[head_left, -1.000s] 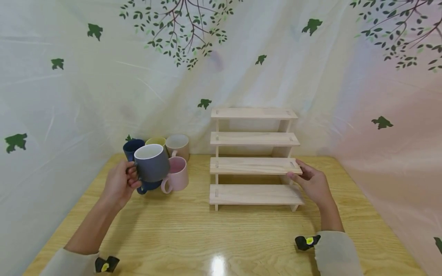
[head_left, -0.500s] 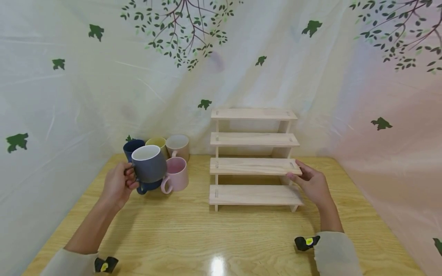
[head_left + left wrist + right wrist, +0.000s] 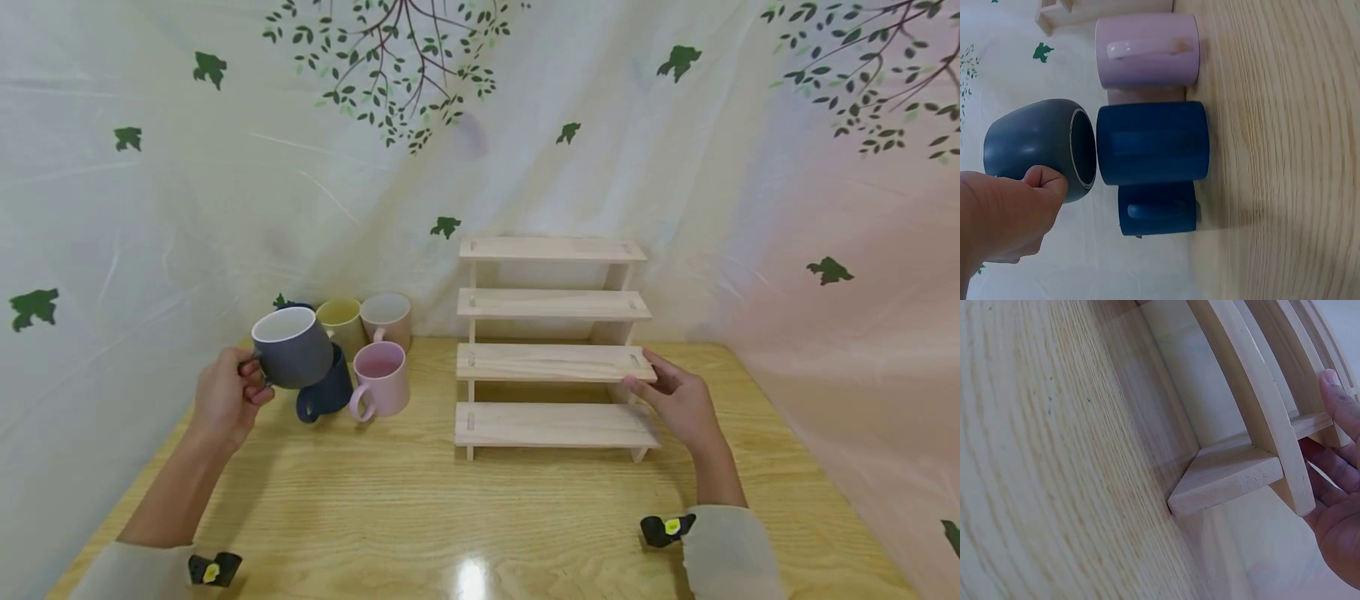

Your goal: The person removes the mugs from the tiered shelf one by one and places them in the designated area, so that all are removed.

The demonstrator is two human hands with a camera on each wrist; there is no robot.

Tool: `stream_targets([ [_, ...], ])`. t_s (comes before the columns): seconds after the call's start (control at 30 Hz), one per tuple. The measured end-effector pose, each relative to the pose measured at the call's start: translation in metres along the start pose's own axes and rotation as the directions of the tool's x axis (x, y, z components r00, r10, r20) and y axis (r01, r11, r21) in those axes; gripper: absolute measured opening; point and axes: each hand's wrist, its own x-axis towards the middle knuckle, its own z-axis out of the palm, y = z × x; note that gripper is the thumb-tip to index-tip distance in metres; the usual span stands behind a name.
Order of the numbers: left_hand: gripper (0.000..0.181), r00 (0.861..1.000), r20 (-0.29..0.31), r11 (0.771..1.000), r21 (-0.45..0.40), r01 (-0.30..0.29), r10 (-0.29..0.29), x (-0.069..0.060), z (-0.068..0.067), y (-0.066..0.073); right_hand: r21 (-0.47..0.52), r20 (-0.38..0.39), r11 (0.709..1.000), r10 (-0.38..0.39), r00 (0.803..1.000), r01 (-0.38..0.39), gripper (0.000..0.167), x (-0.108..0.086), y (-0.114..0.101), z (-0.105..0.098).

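My left hand (image 3: pixel 227 396) grips the handle of a dark grey mug (image 3: pixel 294 357) with a white inside, holding it raised in front of the other mugs. In the left wrist view the grey mug (image 3: pixel 1032 140) hangs apart from the table, the thumb pressed on its handle. Just behind it stand a navy mug (image 3: pixel 332 387) and a pink mug (image 3: pixel 388 390). My right hand (image 3: pixel 675 398) pinches the right end of the second-lowest board of a four-step wooden shelf (image 3: pixel 547 363). In the right wrist view the thumb lies over that board's edge, fingers beneath.
At the back left stand a yellow mug (image 3: pixel 347 333), a beige mug (image 3: pixel 396 321) and another navy mug (image 3: pixel 296 305), mostly hidden by the grey one. A white curtain with printed leaves (image 3: pixel 360 208) encloses the wooden table (image 3: pixel 390 508).
My left hand has moved left with the grey mug, uncovering more of the front navy mug and covering the rear one. My right hand stays on the shelf board.
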Motion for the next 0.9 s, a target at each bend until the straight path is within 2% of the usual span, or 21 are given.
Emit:
stream_targets([
  [0.2, 0.044, 1.000, 0.003, 0.998, -0.060, -0.022, 0.023, 0.004, -0.011, 0.006, 0.026, 0.008, 1.000, -0.003, 1.000, 0.003, 0.073, 0.000, 0.001, -0.001],
  [0.37, 0.043, 0.999, -0.025, 0.996, -0.080, -0.049, 0.047, 0.008, -0.021, 0.009, 0.049, 0.012, 0.999, -0.015, 1.000, 0.015, 0.073, 0.002, 0.005, 0.001],
  [0.57, 0.043, 0.993, -0.103, 0.995, -0.081, -0.059, 0.051, 0.013, -0.032, 0.012, 0.041, 0.006, 0.999, -0.023, 1.000, 0.023, 0.073, 0.003, 0.007, 0.002],
  [0.73, 0.043, 0.983, -0.180, 0.994, -0.086, -0.060, 0.044, 0.016, -0.041, 0.011, 0.041, 0.006, 0.999, -0.017, 1.000, 0.017, 0.073, 0.002, 0.006, 0.002],
  [0.9, 0.045, 0.972, -0.232, 0.994, -0.094, -0.059, 0.036, 0.020, -0.048, 0.010, 0.037, 0.007, 0.999, -0.017, 1.000, 0.016, 0.074, 0.001, 0.005, 0.001],
])
